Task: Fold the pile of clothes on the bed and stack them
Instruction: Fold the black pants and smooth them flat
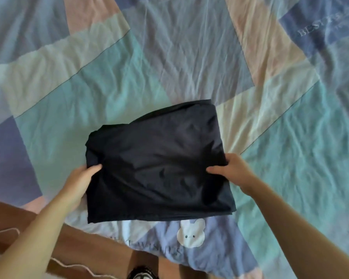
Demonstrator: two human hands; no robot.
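A dark navy garment point(157, 164), folded into a rough rectangle, lies near the front edge of the bed. My left hand point(83, 178) grips its left edge, thumb on top and fingers hidden under the cloth. My right hand point(230, 168) grips its right edge the same way. No other clothes are in view.
The bed is covered by a wrinkled patchwork sheet point(189, 57) in teal, blue, pink and cream, with a white bunny print point(190, 234) just below the garment. A brown wooden bed frame point(69, 244) runs along the lower left. A shoe point(143, 273) shows at the bottom edge.
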